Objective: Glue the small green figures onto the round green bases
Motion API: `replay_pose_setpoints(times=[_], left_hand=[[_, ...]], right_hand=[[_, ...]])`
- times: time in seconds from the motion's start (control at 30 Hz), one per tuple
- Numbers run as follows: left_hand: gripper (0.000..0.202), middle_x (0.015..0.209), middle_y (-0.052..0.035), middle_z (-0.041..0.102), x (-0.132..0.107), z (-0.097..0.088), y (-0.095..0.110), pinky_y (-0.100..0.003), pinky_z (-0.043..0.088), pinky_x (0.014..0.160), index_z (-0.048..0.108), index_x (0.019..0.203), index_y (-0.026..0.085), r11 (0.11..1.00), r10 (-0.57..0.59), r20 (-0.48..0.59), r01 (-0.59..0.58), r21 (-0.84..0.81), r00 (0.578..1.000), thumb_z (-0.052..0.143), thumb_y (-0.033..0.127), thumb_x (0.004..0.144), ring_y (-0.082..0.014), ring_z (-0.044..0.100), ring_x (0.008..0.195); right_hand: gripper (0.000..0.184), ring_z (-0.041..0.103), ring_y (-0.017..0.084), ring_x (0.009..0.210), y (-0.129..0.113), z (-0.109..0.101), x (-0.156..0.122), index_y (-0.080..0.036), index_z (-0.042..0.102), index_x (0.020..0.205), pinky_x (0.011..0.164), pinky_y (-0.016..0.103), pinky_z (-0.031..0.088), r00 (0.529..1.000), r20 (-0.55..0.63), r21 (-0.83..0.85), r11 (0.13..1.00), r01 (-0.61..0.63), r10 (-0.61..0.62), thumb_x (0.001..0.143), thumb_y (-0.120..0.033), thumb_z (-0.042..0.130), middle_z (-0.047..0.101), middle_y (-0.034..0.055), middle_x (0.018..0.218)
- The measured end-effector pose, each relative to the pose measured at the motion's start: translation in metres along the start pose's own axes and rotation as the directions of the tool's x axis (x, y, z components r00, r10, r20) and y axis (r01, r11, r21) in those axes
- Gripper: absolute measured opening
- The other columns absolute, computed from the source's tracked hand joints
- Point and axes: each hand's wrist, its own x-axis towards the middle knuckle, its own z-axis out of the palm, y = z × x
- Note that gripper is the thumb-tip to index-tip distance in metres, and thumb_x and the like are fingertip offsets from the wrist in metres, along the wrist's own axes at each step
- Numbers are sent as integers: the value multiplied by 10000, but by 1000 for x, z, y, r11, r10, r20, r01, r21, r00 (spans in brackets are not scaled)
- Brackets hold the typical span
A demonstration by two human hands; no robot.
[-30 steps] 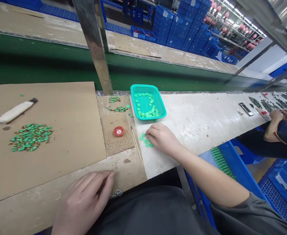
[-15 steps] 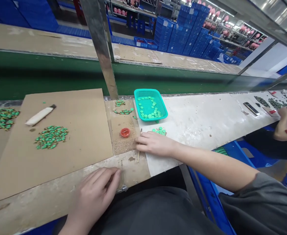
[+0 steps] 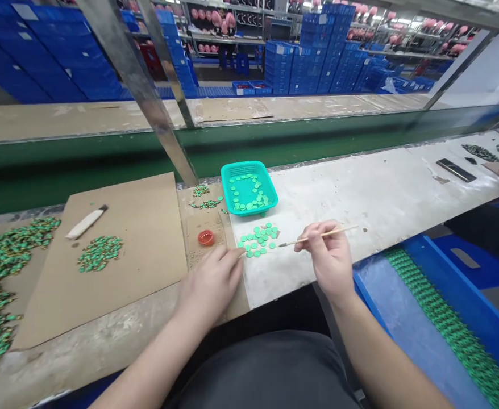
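loose discs (image 3: 254, 245) before basket (image 3: 250, 213), cup (image 3: 206, 238) to their left, cardboard (image 3: 147, 233) farther left

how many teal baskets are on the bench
1: the teal basket stands toward the back of the white worktop, beyond the loose green discs, with more green discs inside. No other shows.

Right of teal basket (image 3: 256, 211): broad open strip of white tabletop (image 3: 343, 193), running to phone (image 3: 456, 170); sideways pass possible. Basket wall blocks straight reach outward from green discs (image 3: 253, 245). Slanted metal post (image 3: 147, 102) stands behind, left of basket. Discs hemmed in: left hand (image 3: 215, 278) at near-left edge, brush (image 3: 344, 230) in right hand (image 3: 328, 258) from right. Red cup (image 3: 206, 237) just beyond left hand. Cardboard (image 3: 151, 238): bare lane between green pile (image 3: 100, 253) and right edge.
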Motion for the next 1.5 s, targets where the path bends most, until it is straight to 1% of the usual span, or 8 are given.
replay_pose_setpoints(times=[0.23,0.37,0.57,0.83,1.0,1.13,1.27,1.5], left_hand=[[262,1029,-70,749,33,12,1,-403,554,786,880,1169,304,992,96,145,-107,70,985,621,289,1136,-274,722,973],[183,1022,-65,757,4,-1,2,-405,570,822,836,1072,284,991,86,151,-99,86,985,670,337,1128,-270,726,974],[334,957,-61,745,-51,-21,-18,-389,600,815,803,1001,256,995,-38,-4,38,95,999,565,410,1178,-249,742,920],[295,1087,-61,792,-53,-7,-20,-385,636,937,852,1298,273,995,-19,-19,17,-102,1000,625,442,1212,-238,765,1037],[273,1055,-38,789,-53,-6,-35,-396,581,857,827,1122,267,989,14,3,-13,-148,1000,596,375,1219,-226,748,966],[268,1097,-26,813,-61,-11,-47,-391,568,898,815,1201,284,979,24,-26,-29,-202,999,574,394,1244,-210,767,1000],[296,1057,-26,792,-60,-4,-30,-413,512,821,795,1260,273,976,98,-72,-110,-188,993,572,468,1255,-220,725,941],[265,1015,-18,790,-55,-11,-21,-432,426,833,755,1093,226,970,198,-63,-205,-129,978,535,222,1240,-233,681,926]], right_hand=[[596,572,148,627,37,-23,-40,-286,557,905,616,279,495,978,40,55,977,-205,203,1088,-804,788,642,-53,697],[605,590,161,598,41,-31,-43,-297,558,918,596,283,515,961,82,84,959,-270,263,1051,-836,799,665,-53,664],[611,753,214,710,44,-38,-38,-252,801,1014,694,360,668,936,150,65,942,-330,318,988,-860,846,788,31,772],[558,795,226,781,37,-37,-35,-242,872,969,776,379,700,911,180,-116,927,-356,372,965,-795,939,831,60,824],[466,787,236,791,24,-22,-31,-256,882,976,780,401,694,929,172,-182,937,-298,328,1043,-717,901,823,56,832],[332,794,219,809,12,5,-10,-271,888,1026,790,388,697,953,212,-216,961,-171,217,1050,-596,949,828,34,850],[300,819,202,810,11,39,14,-281,882,1037,792,376,725,949,269,-193,974,-117,167,997,-547,1015,852,11,869],[146,845,168,840,23,61,21,-254,870,1025,766,306,723,937,317,-145,984,-103,145,1061,-373,946,865,5,918]])
